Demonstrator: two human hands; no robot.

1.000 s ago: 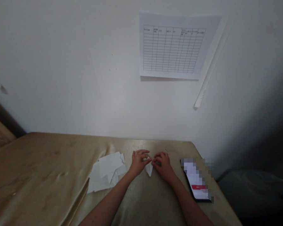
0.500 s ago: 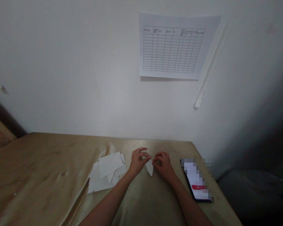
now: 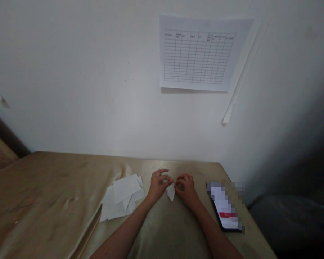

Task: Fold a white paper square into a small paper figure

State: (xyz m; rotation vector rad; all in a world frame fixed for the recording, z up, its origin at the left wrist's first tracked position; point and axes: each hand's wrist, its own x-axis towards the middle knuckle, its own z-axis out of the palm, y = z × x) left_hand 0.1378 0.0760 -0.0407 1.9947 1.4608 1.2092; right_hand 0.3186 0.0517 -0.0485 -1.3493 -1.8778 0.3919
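A small folded piece of white paper [image 3: 170, 193] with a pointed lower end is held between my two hands, just above the table. My left hand [image 3: 159, 184] pinches its upper left edge between thumb and index finger, the other fingers curved above. On the opposite side my right hand [image 3: 185, 186] has thumb and fingertips pressed together at the paper's right edge. The fingertips cover the top of the folded paper. Left of my left hand lies a loose pile of white paper sheets [image 3: 126, 189], some torn or folded.
A phone [image 3: 226, 212] with a lit, partly pixelated screen lies right of my right forearm. The table [image 3: 56, 187] has a wrinkled gold-brown cover and meets a white wall [image 3: 83, 90]. A printed table sheet [image 3: 197, 57] hangs there, beside a white strip [image 3: 239, 82].
The folded paper has shifted and tilted slightly, its lower tip a little further left and up. Both hands stay almost in place.
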